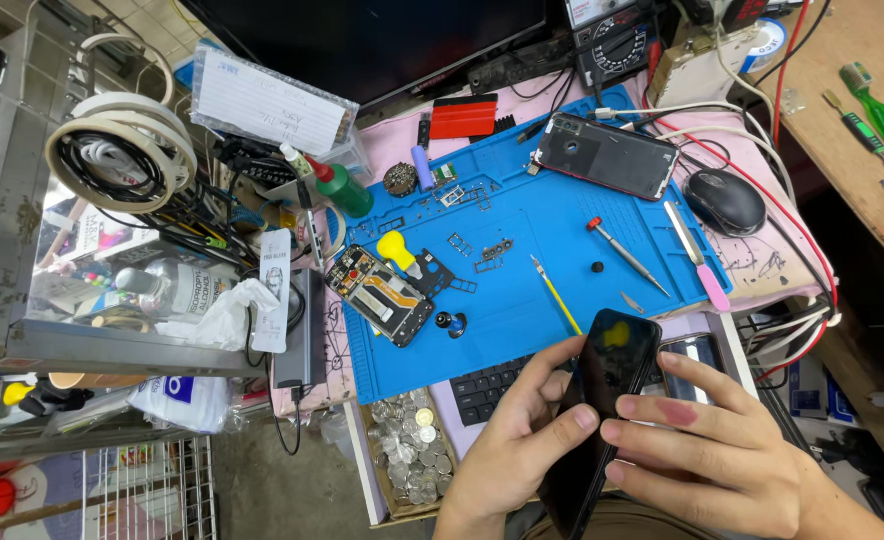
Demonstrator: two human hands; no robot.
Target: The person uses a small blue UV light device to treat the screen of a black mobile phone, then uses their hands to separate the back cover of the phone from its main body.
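Observation:
My left hand [515, 442] and my right hand [714, 450] both hold a black smartphone [604, 395] on edge near the bottom of the view, over a black keyboard [485, 388]. My left thumb presses its dark glossy face, and my right fingers rest along its right side. On the blue work mat [522, 300] beyond lie an opened phone with exposed boards [379, 294], a yellow pick [396, 250], a red-tipped screwdriver [626, 254], a yellow-handled tool [557, 296] and small metal parts.
A phone back cover with a red rim [605, 154] lies at the mat's far right, next to a black mouse [725, 201]. A box of coins [411, 450] sits bottom centre. Tape rolls [122, 150], bottles and cables crowd the left shelf. Green screwdrivers [872, 105] lie on the wooden bench.

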